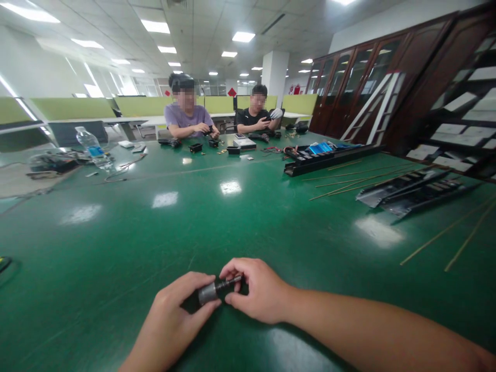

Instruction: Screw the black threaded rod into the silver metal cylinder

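My left hand [174,315] is closed round a small grey metal cylinder [208,292] with a dark body behind it, held just above the green table [232,227] near its front edge. My right hand [258,294] pinches the thin dark shaft [229,282] that sticks out of the cylinder's end. Both hands meet at the piece, fingers curled. The rest of the part is hidden inside my left palm.
Two people sit at the far side handling small dark parts [196,148]. A water bottle [92,147] and cables lie far left. Long black trays [329,157] and thin brass rods [445,232] lie to the right. Wooden cabinets [387,82] stand far right.
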The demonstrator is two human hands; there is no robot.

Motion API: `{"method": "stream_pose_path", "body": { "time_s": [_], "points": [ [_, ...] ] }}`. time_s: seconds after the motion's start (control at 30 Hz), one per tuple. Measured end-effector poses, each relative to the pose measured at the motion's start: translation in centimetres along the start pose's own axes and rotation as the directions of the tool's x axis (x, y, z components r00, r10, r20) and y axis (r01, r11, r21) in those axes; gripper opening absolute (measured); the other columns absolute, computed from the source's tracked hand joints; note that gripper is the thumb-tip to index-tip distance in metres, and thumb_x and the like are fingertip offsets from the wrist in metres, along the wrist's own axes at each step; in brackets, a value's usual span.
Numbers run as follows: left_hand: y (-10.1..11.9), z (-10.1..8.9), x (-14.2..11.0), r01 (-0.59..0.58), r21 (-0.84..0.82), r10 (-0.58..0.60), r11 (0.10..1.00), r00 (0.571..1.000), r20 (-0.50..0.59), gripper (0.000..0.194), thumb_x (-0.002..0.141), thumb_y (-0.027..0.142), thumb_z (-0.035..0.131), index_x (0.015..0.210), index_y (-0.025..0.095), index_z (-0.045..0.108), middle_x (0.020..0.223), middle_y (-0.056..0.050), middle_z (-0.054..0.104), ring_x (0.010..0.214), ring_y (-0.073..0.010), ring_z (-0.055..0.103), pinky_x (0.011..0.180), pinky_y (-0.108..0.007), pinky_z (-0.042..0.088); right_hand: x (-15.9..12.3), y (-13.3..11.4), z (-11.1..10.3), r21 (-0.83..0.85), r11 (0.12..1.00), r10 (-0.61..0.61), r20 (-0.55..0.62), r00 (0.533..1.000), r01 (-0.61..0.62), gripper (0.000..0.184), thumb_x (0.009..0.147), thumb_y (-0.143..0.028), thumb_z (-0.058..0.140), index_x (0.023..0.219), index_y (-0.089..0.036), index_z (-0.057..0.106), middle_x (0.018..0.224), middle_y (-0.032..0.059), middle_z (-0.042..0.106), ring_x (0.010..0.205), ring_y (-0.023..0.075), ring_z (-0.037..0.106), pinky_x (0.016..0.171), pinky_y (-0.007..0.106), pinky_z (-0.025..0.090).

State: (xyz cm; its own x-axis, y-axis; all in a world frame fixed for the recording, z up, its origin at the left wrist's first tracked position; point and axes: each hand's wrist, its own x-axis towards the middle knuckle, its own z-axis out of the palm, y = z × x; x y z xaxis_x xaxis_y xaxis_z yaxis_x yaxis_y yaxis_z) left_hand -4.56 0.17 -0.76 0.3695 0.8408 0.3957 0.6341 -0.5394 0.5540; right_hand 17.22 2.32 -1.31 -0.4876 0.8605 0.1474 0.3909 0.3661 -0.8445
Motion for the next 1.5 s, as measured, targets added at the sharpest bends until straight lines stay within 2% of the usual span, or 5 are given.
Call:
{"method": "stream_pose_path", "body": {
  "time_s": [0.17,0.47,0.8,1.23,1.5],
  "points": [
    [0.14,0.05,-0.15,0.022,-0.022,-0.023,1.000,0.999,-0.029,0.024,0.079,0.026,0.074,0.103,0.027,0.068,0.094,0.001,0.073,0.085,-0.0163,0.070,0.077,-0.023,0.055,-0.21,-0.30,-0.11,-0.035,0.999,-0.009,0.010,1.000,0.009,0.028,0.073,-0.017,0.067,0.101,-0.022,0.065,0.085,-0.0011,0.068,0.067,0.0127,0.058,0.064,0.024,0.044],
    [0.94,0.01,0.00,0.052,-0.083,-0.048,0.995,0.998,0.051,0.022,0.081,0.023,0.071,0.102,0.028,0.069,0.094,0.001,0.072,0.085,-0.0156,0.068,0.076,-0.022,0.054,-0.19,-0.10,0.09,0.001,0.999,-0.035,0.011,0.999,0.035,0.027,0.074,-0.016,0.066,0.100,-0.022,0.066,0.088,-0.0004,0.068,0.070,0.0134,0.059,0.065,0.024,0.045],
    [0.74,0.14,0.09,0.076,-0.083,-0.072,0.994,0.996,0.049,0.022,0.081,0.024,0.072,0.102,0.028,0.069,0.093,0.002,0.072,0.085,-0.0153,0.068,0.077,-0.022,0.053,-0.13,-0.20,-0.02,-0.057,0.996,-0.063,0.002,0.998,0.063,0.015,0.078,-0.021,0.068,0.093,-0.020,0.071,0.082,-0.0002,0.065,0.072,0.0134,0.059,0.067,0.025,0.044],
    [0.85,0.05,-0.21,0.104,-0.085,-0.100,0.991,0.994,0.053,0.022,0.079,0.024,0.074,0.100,0.029,0.069,0.093,0.003,0.072,0.086,-0.0145,0.068,0.078,-0.022,0.052,-0.05,-0.12,-0.08,-0.049,0.997,-0.067,-0.002,0.998,0.067,0.013,0.080,-0.025,0.070,0.091,-0.020,0.074,0.079,-0.0002,0.066,0.072,0.0137,0.059,0.066,0.025,0.041],
    [0.91,-0.04,-0.36,0.123,-0.071,-0.120,0.990,0.992,0.050,0.023,0.078,0.024,0.074,0.100,0.028,0.070,0.094,0.004,0.072,0.086,-0.0149,0.068,0.078,-0.023,0.052,-0.12,-0.21,-0.10,-0.015,0.998,-0.059,-0.011,0.998,0.059,0.010,0.079,-0.021,0.071,0.088,-0.019,0.074,0.077,-0.0010,0.065,0.071,0.0125,0.058,0.065,0.024,0.040]
  ]
}}
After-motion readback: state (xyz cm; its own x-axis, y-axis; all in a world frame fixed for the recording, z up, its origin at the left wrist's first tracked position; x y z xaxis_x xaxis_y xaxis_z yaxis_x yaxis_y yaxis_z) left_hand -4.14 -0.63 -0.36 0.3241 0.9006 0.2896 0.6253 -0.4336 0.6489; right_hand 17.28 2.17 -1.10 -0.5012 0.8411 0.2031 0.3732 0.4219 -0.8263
